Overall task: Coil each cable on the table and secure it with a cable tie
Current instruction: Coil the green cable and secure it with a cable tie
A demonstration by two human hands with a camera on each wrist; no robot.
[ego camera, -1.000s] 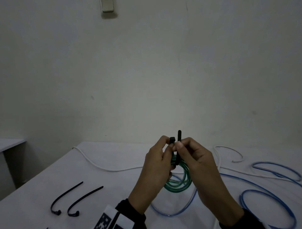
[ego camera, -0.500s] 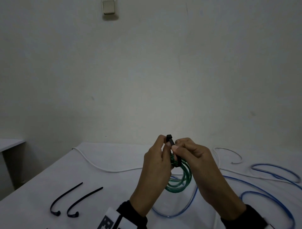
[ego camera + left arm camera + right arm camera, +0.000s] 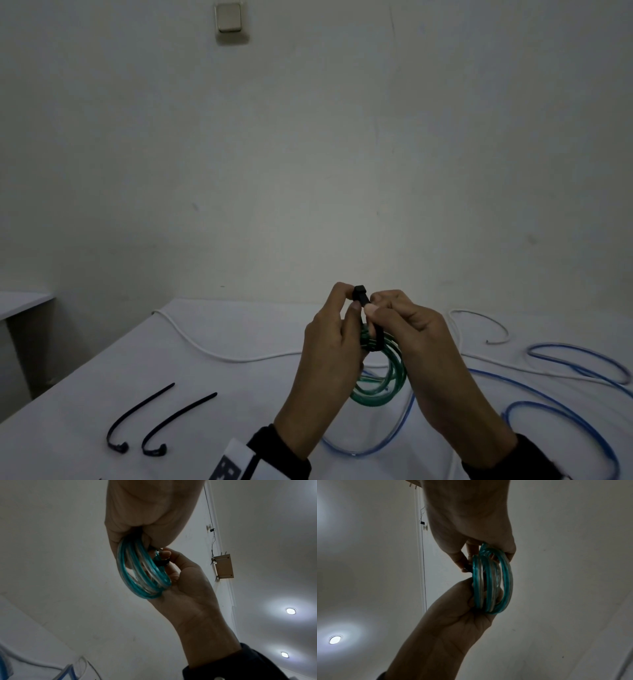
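Both hands are raised above the white table [image 3: 239, 428] and hold a green coiled cable [image 3: 380, 387] [image 3: 142, 574] [image 3: 493, 585]. A black cable tie [image 3: 361, 294] wraps the top of the coil. My left hand [image 3: 349, 298] pinches the tie's head between thumb and forefinger, with its other fingers inside the coil. My right hand [image 3: 376, 305] pinches the strap just beside the head. The tie shows as a dark bit between the fingers in the left wrist view [image 3: 161, 563] and the right wrist view [image 3: 467, 568]. The strap's free end is hidden by the fingers.
Two spare black cable ties [image 3: 140, 406] [image 3: 178, 416] lie at the table's near left. A loose blue cable [image 3: 547, 401] sprawls in loops on the right, and a white cable [image 3: 224, 357] runs across the far side. A second surface edge shows at far left.
The strap end that stood up above the fingers a second ago is out of sight. My right thumb and forefinger have closed in next to the tie's head.
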